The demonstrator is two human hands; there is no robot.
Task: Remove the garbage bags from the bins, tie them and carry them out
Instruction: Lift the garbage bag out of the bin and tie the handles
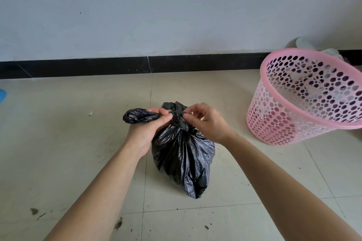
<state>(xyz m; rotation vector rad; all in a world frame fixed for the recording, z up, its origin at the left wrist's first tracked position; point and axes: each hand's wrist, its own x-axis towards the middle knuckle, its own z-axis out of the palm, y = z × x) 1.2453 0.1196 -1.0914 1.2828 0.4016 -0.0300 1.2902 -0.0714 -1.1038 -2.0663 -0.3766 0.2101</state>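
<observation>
A full black garbage bag [183,154] stands on the tiled floor in the middle of the view, its neck gathered and twisted at the top. My left hand [147,131] is closed around one twisted end of the bag's mouth, which sticks out to the left. My right hand [205,121] pinches the other end at the knot with thumb and forefinger. To the right stands a pink perforated plastic bin [274,123], tilted toward me, with no bag lining it.
A white wall with a black skirting strip [137,65] runs across behind the bag. Dirt specks and a small white scrap [90,113] lie on the floor. A white object [305,42] sits behind the bin, and something blue [2,95] shows at the left edge.
</observation>
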